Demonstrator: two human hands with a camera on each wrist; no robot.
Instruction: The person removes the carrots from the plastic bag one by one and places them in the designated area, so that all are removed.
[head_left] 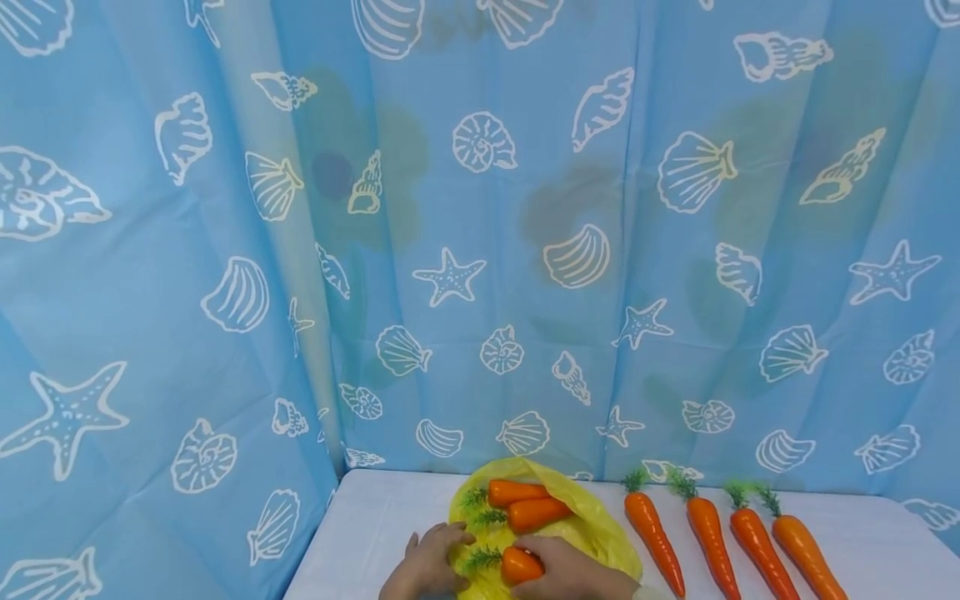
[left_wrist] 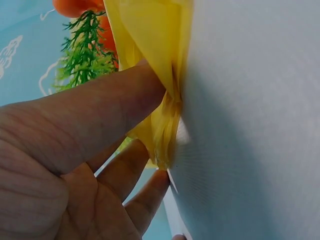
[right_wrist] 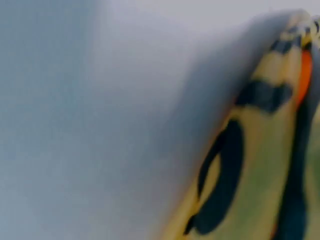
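Observation:
A yellow plastic bag [head_left: 611, 533] lies with its mouth spread on the white table. Two orange toy carrots, an upper one [head_left: 517, 492] and a lower one [head_left: 538, 515], rest in it, green tops to the left. My right hand [head_left: 573, 571] grips a third carrot [head_left: 521, 566] over the bag, covering its tapered end. At the bag's left edge is my left hand [head_left: 429, 565]; in the left wrist view its thumb [left_wrist: 95, 115] tucks into a yellow fold [left_wrist: 160, 55], with fingers behind. The right wrist view shows the bag's black-printed side [right_wrist: 260, 150], blurred.
Several more carrots lie in a row on the table to the right of the bag, among them one nearest the bag [head_left: 654, 533] and one farthest right [head_left: 806, 550]. A blue shell-print curtain [head_left: 510, 233] hangs behind the white table [head_left: 375, 508] and along its left side.

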